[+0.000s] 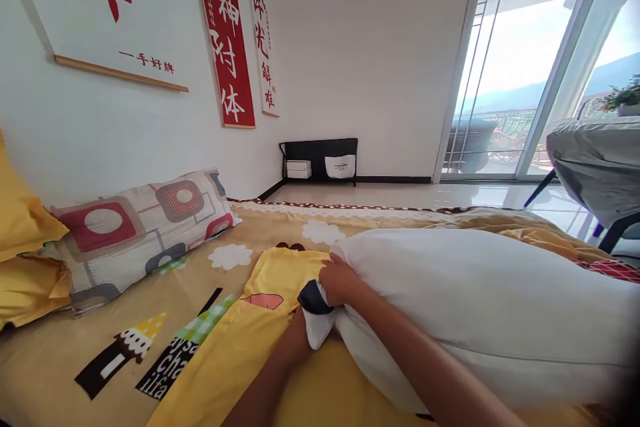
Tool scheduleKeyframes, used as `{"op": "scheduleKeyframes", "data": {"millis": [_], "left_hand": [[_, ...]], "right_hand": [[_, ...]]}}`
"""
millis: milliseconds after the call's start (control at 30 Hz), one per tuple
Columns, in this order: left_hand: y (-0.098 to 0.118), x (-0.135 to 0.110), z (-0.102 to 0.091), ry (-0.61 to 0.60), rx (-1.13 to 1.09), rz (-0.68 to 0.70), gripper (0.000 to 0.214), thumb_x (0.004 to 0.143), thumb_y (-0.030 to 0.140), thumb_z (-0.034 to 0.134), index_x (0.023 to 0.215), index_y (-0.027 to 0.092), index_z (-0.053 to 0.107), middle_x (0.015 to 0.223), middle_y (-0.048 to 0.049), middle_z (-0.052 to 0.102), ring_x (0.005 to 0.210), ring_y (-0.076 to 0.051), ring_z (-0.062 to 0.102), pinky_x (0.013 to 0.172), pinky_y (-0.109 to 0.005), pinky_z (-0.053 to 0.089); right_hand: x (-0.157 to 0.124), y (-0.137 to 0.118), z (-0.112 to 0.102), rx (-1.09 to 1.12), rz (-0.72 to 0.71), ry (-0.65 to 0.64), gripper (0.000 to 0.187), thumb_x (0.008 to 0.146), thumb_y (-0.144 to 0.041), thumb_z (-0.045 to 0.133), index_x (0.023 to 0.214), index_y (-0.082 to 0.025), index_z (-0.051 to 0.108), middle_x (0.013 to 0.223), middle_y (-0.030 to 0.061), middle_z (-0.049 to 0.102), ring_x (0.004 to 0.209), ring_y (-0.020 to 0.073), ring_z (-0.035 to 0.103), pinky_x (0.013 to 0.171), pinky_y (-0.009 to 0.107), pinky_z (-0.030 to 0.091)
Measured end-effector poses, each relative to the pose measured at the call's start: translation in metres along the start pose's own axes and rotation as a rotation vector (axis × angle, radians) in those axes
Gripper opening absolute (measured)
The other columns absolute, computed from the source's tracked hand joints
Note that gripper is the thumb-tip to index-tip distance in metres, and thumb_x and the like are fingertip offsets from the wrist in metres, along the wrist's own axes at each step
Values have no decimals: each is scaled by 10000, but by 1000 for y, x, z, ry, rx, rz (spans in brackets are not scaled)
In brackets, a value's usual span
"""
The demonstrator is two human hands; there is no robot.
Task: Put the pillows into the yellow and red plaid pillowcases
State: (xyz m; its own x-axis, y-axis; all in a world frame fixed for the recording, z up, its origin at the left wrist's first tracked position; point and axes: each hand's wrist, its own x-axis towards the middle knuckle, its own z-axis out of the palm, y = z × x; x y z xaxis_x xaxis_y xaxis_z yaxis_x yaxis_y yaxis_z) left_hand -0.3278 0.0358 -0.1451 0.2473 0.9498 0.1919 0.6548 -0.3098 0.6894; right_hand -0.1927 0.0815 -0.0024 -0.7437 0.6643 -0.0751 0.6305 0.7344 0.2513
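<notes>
A large plump white pillow (475,293) lies across the right of the bed, its near end resting on a yellow pillowcase (225,340) that is spread flat with a pink printed patch. My right hand (340,278) is closed around the pillow's left corner. Below it, my left hand (299,328) reaches in at the pillowcase and the pillow's end; its fingers are hidden. Between the hands a small navy-and-white piece of cloth (317,313) sticks out, and I cannot make out what it belongs to.
A patterned pillow (145,233) and yellow bedding (30,233) lie at the left by the wall. The printed bedspread (190,280) covers the bed. Beyond stand a low black rack (320,150), a glass sliding door (515,80) and a grey-covered chair (595,160).
</notes>
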Motion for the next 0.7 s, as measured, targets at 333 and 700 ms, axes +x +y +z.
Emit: {"op": "scheduleKeyframes", "data": {"millis": [333,700], "left_hand": [[17,-4,-6,-111,247,-10,627,682,173,478,1308,191,504,1350,-102,501,1278,-250,397,1088,-402,270],[43,30,-15,-322,184,-71,653,539,149,586,1189,212,611,1273,-100,581,1166,-298,515,987,-389,399]], "right_hand": [[-138,94,-152,-160,544,429,200,749,-316,578,840,-178,690,759,86,678,807,245,643,690,348,367],[-174,124,-156,-136,522,344,240,804,-289,557,882,-114,702,814,160,687,877,289,642,733,384,409]]}}
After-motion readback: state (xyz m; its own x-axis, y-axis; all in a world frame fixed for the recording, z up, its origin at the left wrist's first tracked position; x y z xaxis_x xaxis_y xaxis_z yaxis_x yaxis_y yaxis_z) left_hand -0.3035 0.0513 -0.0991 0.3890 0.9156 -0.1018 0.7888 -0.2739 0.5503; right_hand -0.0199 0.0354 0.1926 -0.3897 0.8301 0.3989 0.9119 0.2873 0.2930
